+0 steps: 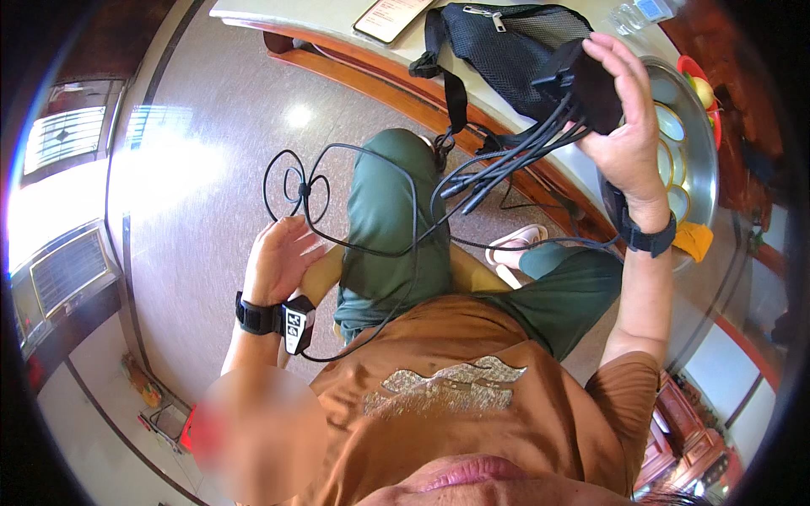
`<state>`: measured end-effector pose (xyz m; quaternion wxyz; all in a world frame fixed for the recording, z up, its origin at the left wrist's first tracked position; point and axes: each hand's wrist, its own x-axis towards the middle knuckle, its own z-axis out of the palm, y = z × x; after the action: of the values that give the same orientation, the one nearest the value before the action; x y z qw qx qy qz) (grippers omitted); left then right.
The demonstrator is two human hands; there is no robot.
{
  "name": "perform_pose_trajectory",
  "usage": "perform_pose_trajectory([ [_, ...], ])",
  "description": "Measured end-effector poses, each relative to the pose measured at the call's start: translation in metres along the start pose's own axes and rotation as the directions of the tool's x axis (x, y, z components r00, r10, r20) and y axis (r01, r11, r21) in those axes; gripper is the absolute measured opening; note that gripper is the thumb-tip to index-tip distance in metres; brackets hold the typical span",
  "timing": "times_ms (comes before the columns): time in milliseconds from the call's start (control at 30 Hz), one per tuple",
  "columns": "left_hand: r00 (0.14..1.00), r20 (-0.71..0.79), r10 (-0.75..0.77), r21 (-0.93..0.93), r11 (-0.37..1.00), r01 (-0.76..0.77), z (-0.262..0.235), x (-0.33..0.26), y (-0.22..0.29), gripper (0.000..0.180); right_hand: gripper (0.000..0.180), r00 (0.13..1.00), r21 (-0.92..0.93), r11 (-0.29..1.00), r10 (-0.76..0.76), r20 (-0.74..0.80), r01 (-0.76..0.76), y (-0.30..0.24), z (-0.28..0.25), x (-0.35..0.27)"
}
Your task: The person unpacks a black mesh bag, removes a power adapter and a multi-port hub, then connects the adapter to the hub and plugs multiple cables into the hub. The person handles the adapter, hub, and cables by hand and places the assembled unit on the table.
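My right hand grips a black box-like device over the edge of the table. Several black cables hang from it in a bunch, their loose ends over my lap. My left hand is at the left of my knee, palm partly up and fingers apart, with nothing gripped. Just above its fingertips is a looped black cable, gathered by a small black tie. That cable crosses my green trouser leg. On my left wrist sits a strapped white and black device; a black strap circles my right wrist.
On the table lie a phone, a black mesh bag and a clear plastic bottle. A round metal tray with gold-rimmed dishes stands at the right. A wooden rail runs below the tabletop.
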<state>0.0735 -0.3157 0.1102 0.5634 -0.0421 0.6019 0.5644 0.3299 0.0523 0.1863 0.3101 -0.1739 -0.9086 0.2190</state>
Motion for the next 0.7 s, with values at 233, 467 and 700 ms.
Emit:
perform_pose_trajectory([
  [233,0.780,0.200,0.593,0.631,0.531,-0.566,0.111,0.027,0.057,0.066,0.068,0.998,-0.261,0.963,-0.061,0.024,0.065,-0.016,0.018,-0.002],
  [467,0.640,0.758,0.121,-0.045,0.990,-0.134,0.246,0.130,0.069,0.071,0.059,0.997,-0.357,0.932,-0.075,-0.005,0.068,-0.019,0.054,0.006],
  [700,0.821,0.558,0.120,-0.086,0.993,-0.087,0.227,0.151,0.054,0.057,0.070,0.999,-0.092,0.995,0.046,-0.016,-0.048,-0.007,0.066,-0.020],
])
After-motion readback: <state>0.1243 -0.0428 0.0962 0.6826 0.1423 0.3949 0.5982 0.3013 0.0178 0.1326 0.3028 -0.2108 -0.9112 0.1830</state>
